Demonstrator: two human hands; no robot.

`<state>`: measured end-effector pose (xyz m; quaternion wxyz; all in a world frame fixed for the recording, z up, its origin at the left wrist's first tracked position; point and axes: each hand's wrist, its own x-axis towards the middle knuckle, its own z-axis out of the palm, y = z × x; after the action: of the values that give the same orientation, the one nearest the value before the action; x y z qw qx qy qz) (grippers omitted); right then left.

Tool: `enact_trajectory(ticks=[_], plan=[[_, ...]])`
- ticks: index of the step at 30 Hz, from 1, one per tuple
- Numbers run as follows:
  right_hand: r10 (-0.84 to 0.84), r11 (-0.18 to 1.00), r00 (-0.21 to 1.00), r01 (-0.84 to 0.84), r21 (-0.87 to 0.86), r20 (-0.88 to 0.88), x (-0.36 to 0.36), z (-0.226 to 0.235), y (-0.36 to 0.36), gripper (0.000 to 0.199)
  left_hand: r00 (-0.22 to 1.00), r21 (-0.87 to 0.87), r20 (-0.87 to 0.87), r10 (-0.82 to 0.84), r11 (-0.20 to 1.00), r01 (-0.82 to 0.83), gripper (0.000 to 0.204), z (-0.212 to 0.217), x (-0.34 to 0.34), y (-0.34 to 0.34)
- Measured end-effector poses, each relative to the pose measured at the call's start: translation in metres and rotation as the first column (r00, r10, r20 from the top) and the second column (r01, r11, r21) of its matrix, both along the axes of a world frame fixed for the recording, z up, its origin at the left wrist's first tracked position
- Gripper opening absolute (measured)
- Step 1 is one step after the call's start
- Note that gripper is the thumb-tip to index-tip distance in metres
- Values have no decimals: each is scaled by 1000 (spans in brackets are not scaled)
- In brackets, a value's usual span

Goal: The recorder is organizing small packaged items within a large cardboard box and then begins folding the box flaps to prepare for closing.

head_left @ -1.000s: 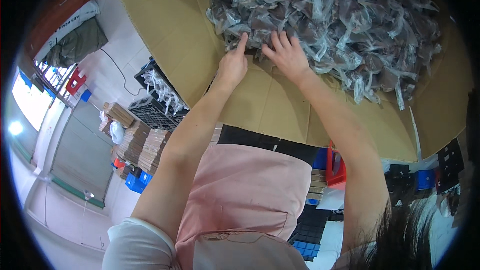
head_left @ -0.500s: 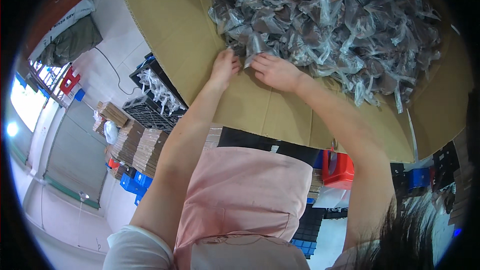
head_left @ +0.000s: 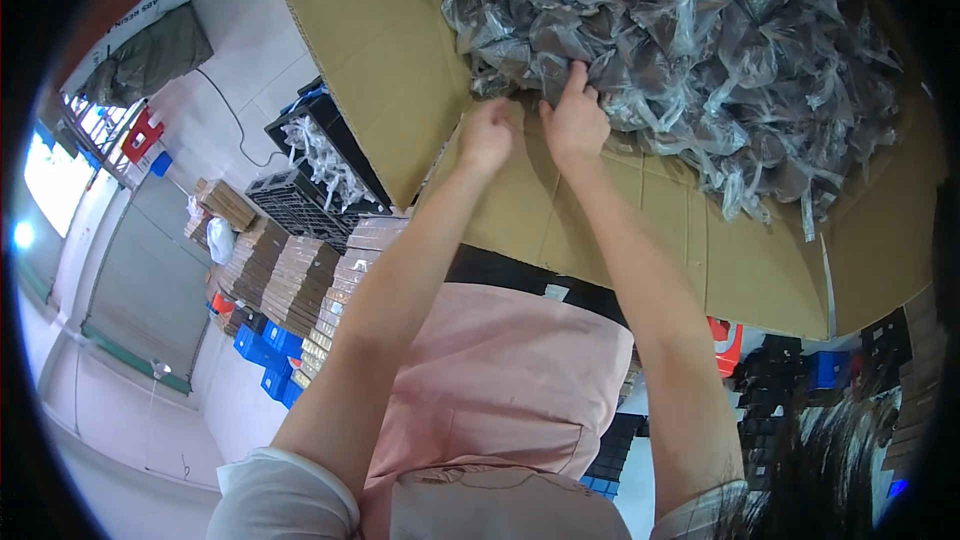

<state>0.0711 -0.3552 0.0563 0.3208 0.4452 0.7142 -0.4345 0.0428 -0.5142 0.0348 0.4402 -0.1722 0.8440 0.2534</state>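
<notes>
A large open cardboard box (head_left: 560, 225) holds a heap of clear plastic bags (head_left: 680, 60) with dark contents. Near the heap's lower left edge, my left hand (head_left: 488, 135) has its fingers curled in. The fingertips are smeared, and whatever they may hold cannot be made out. Beside it my right hand (head_left: 580, 130) is open, thumb apart and index finger stretched onto a bag at the edge of the pile. Nothing shows gripped in the right hand.
Left of the box, black plastic crates (head_left: 305, 202) stand with clear bags in the upper one. Stacked flat cartons (head_left: 300, 285) and blue bins (head_left: 262, 348) lie beyond. A red container (head_left: 726, 342) shows below the box at right.
My right hand has let go of the bag it was pinching and stretched its fingers toward the heap. My left hand has shifted slightly right. The view has moved a little.
</notes>
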Motion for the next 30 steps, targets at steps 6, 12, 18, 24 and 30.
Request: enact_trajectory(ticks=[6,12,18,24,30], plan=[[-93,992,954,112,50,-286,22,16,4,41,974,-55,90,-209,975,214,34,-19,-54,-8],[204,979,752,-157,130,-626,45,23,11,16,972,47,195,127,989,-139,35,2,-52,2],[512,798,523,-583,152,-681,55,27,5,15,835,28,394,385,903,-430,43,33,-66,56],[9,994,934,-46,-95,-357,66,26,0,19,708,-55,276,650,746,-663,26,0,-30,6],[-430,888,897,400,-228,-102,39,6,-11,27,937,-29,-78,-340,941,338,35,18,-37,32]])
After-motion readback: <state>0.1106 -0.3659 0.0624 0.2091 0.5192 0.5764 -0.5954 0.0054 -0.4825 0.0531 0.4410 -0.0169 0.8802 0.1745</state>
